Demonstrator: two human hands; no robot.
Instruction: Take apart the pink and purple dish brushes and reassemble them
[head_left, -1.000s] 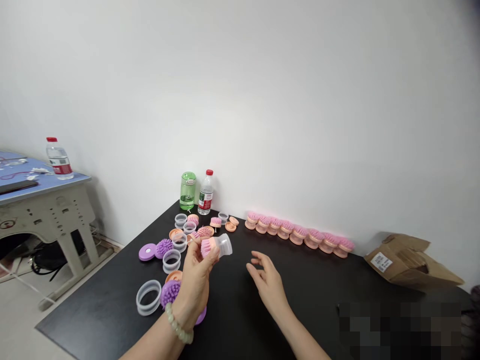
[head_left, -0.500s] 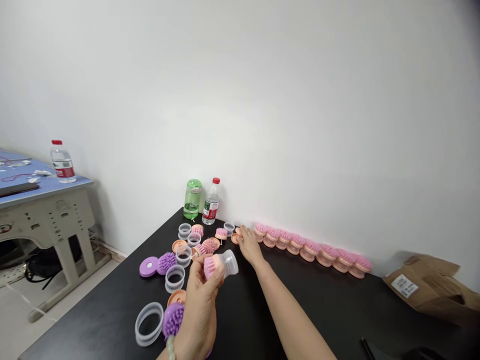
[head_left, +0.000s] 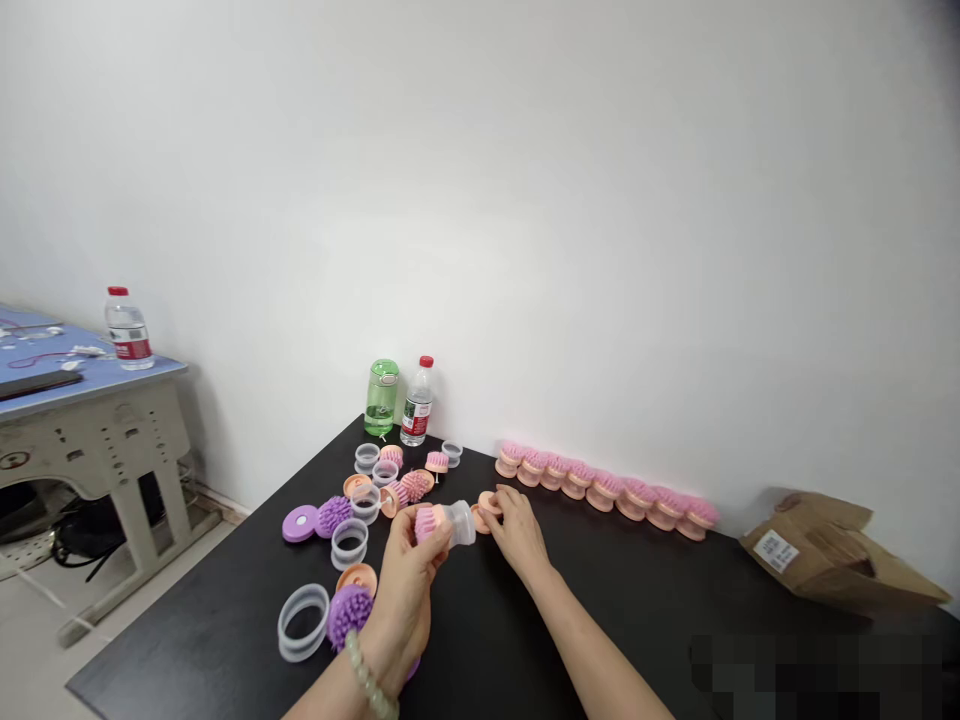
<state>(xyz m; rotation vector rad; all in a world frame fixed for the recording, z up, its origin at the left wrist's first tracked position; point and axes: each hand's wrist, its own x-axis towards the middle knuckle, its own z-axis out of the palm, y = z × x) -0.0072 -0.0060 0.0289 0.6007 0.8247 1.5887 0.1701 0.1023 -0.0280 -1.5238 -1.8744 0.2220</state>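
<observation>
My left hand [head_left: 409, 565] is closed around a pink-bristled scrub brush head [head_left: 426, 522] with a clear plastic collar [head_left: 460, 523] fitted on its right side. Just beyond it, my right hand [head_left: 517, 530] pinches a round peach cap [head_left: 489, 503]. A second peach disc [head_left: 480, 520] shows beside that cap, close to the collar's open end; whether they touch the collar I cannot tell. To the left lie loose clear rings [head_left: 304, 622], a purple bristle head [head_left: 349, 612] partly behind my wrist, and a peach cap [head_left: 357, 579].
A row of pink brushes [head_left: 577, 478] stands along the wall. At the black table's [head_left: 187, 640] back corner are a green bottle [head_left: 381, 398] and a water bottle [head_left: 417, 402]. A brown paper bag [head_left: 825, 550] lies at right. A blue-topped desk [head_left: 150, 380] stands at far left.
My right hand has drawn back from near the wall towards my left hand, bringing the peach cap with it. The left hand still holds the brush head and collar. The view has shifted slightly.
</observation>
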